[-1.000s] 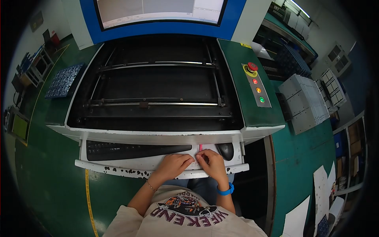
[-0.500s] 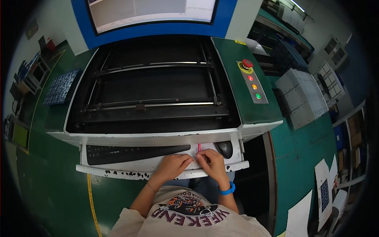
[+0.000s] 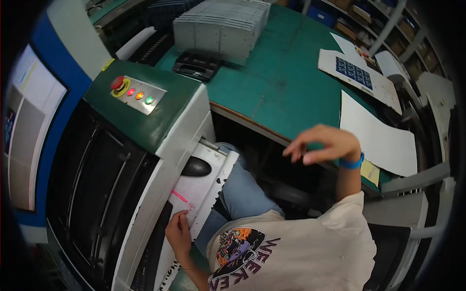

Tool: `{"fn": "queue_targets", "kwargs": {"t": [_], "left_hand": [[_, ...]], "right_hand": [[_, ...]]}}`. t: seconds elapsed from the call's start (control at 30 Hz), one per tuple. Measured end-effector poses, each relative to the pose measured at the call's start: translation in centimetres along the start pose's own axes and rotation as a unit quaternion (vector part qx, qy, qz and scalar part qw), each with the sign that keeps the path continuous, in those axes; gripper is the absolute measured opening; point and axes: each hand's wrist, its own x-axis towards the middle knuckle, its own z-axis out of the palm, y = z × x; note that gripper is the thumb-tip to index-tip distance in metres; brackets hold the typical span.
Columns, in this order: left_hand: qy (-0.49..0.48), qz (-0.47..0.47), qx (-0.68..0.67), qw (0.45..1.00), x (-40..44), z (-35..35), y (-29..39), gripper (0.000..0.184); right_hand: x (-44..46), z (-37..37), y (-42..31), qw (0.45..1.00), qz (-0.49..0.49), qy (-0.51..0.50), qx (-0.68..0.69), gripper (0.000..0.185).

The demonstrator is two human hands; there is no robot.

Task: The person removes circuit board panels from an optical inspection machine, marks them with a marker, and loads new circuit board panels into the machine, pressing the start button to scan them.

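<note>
The right hand point(image 3: 327, 144) has left the pull-out tray point(image 3: 200, 188) and no longer meets the left hand point(image 3: 178, 235); it is now in the air by the near edge of the counter point(image 3: 286, 87), its fingers loosely bent. Pink specks point(image 3: 191, 207) are uncovered on the tray. The view has swung right, putting the screen point(image 3: 29, 121) at the left edge and bringing a yellow paper point(image 3: 370, 172) further into sight.

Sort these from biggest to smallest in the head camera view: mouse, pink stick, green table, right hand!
1. Green table
2. Right hand
3. Mouse
4. Pink stick
</note>
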Motion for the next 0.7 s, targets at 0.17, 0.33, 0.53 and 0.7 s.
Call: {"fn": "queue_targets", "kwargs": {"t": [0.17, 0.33, 0.53, 0.7], "left_hand": [[0.012, -0.003, -0.021, 1.0, 0.0, 0.5, -0.2, 0.02], [0.031, 0.008, -0.018, 0.999, -0.1, 0.5, -0.3, 0.02], [0.038, -0.025, -0.018, 0.999, 0.0, 0.2, 0.2, 0.019], [0.03, -0.01, 0.012, 0.999, 0.2, 0.0, 0.7, 0.017]], "right_hand": [[-3.4, -11.2, 10.1, 0.87, 0.179, 0.402, -0.222, 0.034], [-8.2, -20.7, 23.6, 0.656, 0.335, 0.453, -0.501, 0.069], [-10.3, -21.2, 27.1, 0.592, 0.434, 0.456, -0.504, 0.075], [-8.9, -19.6, 24.0, 0.577, 0.341, 0.36, -0.649, 0.039]]}}
